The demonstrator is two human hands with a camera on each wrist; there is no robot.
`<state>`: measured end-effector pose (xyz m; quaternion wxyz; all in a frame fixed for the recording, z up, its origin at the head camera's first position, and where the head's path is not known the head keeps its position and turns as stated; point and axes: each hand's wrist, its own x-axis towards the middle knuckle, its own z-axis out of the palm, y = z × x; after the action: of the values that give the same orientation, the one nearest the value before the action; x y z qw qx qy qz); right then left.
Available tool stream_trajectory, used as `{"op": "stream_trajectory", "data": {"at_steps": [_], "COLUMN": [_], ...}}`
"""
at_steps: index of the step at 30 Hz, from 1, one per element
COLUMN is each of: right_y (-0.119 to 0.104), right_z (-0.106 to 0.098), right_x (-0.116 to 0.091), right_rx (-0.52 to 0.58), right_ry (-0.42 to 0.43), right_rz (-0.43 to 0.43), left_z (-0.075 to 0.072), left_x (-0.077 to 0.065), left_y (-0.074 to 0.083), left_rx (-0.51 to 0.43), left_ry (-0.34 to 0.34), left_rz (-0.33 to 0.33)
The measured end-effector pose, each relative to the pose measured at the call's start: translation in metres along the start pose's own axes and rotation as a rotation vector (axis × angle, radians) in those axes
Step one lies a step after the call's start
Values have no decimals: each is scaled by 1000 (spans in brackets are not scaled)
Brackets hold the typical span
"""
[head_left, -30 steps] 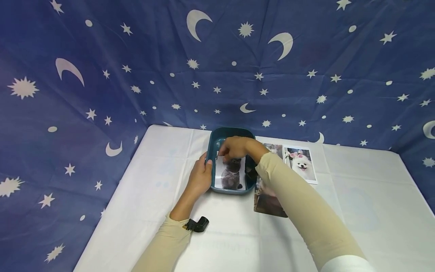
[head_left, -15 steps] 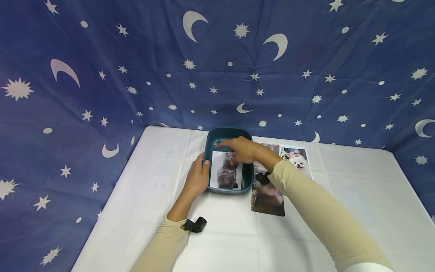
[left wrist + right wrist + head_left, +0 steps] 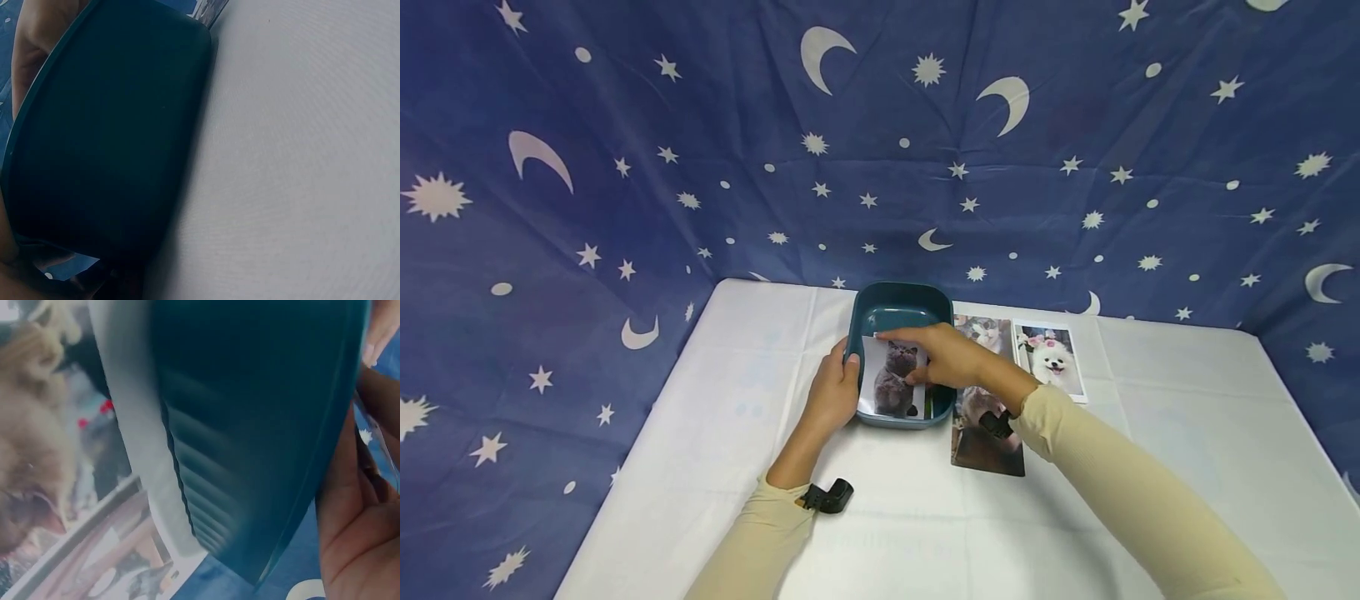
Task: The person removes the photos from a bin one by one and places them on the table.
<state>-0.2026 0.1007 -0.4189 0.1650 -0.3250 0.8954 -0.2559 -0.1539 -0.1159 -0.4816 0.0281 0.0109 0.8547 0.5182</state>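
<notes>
My left hand (image 3: 835, 387) grips the left rim of a dark teal plastic basin (image 3: 904, 293), thumb over the edge; the left wrist view shows the basin's outer wall (image 3: 112, 137) close up. Inside, toward the near end, lies a photo of a grey cat (image 3: 883, 392) with a white border. My right hand (image 3: 955, 354) reaches over the basin's right rim and holds this photo, forefinger at its top edge and thumb on its right side. A sliver of another photo shows under its right edge. In the right wrist view, the right hand (image 3: 356, 519) is beside the basin's rim.
Just right of the basin, a picture of a light-coloured cat (image 3: 983, 329) lies above a brownish photo (image 3: 988, 454), partly covered by the right wrist. A white dog photo (image 3: 1051, 367) lies beside them. Behind the white-covered table (image 3: 895, 517) hangs a blue star-and-moon cloth (image 3: 880, 150).
My right hand has turned and drawn back rightward, its fingers spreading from a bunched pose onto the cat photo. The photo has shifted slightly left within the basin. The left hand keeps its hold.
</notes>
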Motion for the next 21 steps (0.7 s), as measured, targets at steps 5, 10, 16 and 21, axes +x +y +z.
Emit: {"op": "stream_trajectory", "data": {"at_steps": [5, 10, 16, 21], "right_y": [2, 10, 28, 46], "right_z": [7, 1, -30, -49], "right_x": [-5, -19, -56, -101], "right_rx": [-17, 94, 140, 185], "right_ry": [44, 190, 314, 343], "right_rz": [-42, 19, 77, 167], "left_z": [-1, 0, 1, 0], "left_x": [0, 0, -1, -2], "left_y": [0, 1, 2, 2], "left_rx": [-6, -11, 4, -15], "left_ry": [-1, -1, 4, -11], "left_rz": [25, 17, -25, -34]}}
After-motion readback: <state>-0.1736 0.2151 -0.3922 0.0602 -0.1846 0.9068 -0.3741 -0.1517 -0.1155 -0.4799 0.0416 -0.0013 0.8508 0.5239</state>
